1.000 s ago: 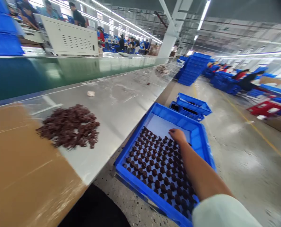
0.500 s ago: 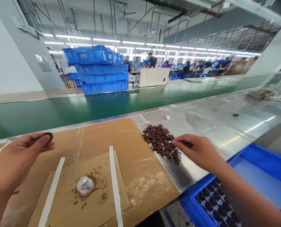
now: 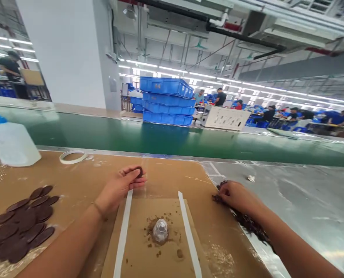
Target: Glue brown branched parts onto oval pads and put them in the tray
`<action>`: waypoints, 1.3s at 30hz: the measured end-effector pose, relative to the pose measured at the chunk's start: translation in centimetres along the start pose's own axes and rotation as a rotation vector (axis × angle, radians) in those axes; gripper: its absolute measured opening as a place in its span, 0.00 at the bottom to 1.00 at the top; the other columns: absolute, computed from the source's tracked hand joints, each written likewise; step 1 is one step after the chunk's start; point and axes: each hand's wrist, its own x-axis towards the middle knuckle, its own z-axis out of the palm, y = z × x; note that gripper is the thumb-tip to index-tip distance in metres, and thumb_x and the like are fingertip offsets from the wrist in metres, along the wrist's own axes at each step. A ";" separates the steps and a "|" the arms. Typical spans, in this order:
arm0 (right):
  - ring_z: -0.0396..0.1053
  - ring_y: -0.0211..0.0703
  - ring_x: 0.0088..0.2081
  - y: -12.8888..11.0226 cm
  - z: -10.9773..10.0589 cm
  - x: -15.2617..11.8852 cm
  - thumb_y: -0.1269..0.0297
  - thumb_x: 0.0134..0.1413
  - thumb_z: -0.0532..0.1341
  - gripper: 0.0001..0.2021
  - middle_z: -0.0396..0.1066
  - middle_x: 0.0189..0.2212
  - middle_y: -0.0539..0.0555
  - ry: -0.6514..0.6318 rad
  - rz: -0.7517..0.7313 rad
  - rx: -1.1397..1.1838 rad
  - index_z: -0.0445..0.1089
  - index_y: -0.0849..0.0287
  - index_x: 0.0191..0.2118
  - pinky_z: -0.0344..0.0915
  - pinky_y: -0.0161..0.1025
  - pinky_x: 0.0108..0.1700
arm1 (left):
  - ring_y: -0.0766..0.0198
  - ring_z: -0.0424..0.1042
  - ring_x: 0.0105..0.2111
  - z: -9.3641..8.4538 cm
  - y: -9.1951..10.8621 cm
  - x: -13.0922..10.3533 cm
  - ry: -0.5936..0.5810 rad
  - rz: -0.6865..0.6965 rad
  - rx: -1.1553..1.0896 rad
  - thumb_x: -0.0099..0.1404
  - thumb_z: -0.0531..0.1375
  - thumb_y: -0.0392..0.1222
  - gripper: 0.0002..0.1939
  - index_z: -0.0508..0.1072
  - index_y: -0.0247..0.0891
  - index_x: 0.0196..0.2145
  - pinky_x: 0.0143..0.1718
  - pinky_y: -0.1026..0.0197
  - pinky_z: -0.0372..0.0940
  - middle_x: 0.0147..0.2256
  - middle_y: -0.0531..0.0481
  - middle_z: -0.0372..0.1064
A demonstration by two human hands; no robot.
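My left hand (image 3: 125,183) pinches a thin dark brown disc (image 3: 139,172) between thumb and fingers, above the cardboard near the upper end of a white tape strip (image 3: 122,235). My right hand (image 3: 237,196) is closed at the far end of a pile of small dark brown branching pieces (image 3: 251,226), partly hidden under the hand and forearm. At its fingertips shows one such branching piece (image 3: 216,198). Between the hands, a clear, shiny dome-like knob (image 3: 160,230) stands on a smaller cardboard sheet (image 3: 143,255) marked with brown stains.
Several dark brown discs (image 3: 27,222) lie heaped at the left. Behind them are a bottle with a blue tip (image 3: 14,144) and a tape roll (image 3: 73,157). A green conveyor belt (image 3: 117,137) runs across the back, with stacked blue crates (image 3: 167,102) beyond. People work in the background.
The view has swung left, bringing the disc heap and bottle into sight. My left hand still holds the disc. My right hand has moved from the pile's near side to its far end.
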 end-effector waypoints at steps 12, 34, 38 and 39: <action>0.69 0.39 0.31 -1.2 -0.4 -0.2 0.57 0.58 0.64 0.12 0.73 0.28 0.51 -0.230 -0.029 0.140 0.72 0.61 0.31 0.66 0.40 0.38 | 0.60 0.78 0.40 0.1 -0.1 -0.2 -0.004 -0.063 0.008 0.65 0.63 0.41 0.13 0.74 0.36 0.47 0.42 0.63 0.75 0.49 0.43 0.74; 0.70 0.39 0.30 -10.6 -0.2 0.0 0.53 0.49 0.68 0.15 0.78 0.35 0.55 -0.323 -0.096 0.917 0.78 0.59 0.38 0.70 0.39 0.37 | 0.63 0.78 0.30 1.6 -0.1 0.0 0.141 -0.102 0.103 0.69 0.57 0.36 0.05 0.69 0.32 0.34 0.34 0.61 0.74 0.38 0.41 0.76; 0.68 0.37 0.25 -13.6 -2.1 -3.2 0.52 0.58 0.63 0.14 0.76 0.31 0.53 -0.301 -0.282 0.816 0.78 0.56 0.41 0.67 0.38 0.31 | 0.64 0.78 0.31 1.6 -0.1 -0.1 0.134 -0.087 0.116 0.68 0.57 0.36 0.04 0.69 0.32 0.36 0.34 0.62 0.74 0.39 0.41 0.76; 0.68 0.37 0.26 -14.4 -2.3 -3.9 0.54 0.59 0.63 0.13 0.75 0.31 0.52 -0.292 -0.335 0.768 0.78 0.55 0.41 0.66 0.37 0.31 | 0.64 0.77 0.31 1.5 -0.1 -0.1 0.137 -0.082 0.121 0.68 0.57 0.36 0.04 0.69 0.32 0.36 0.34 0.63 0.74 0.39 0.41 0.76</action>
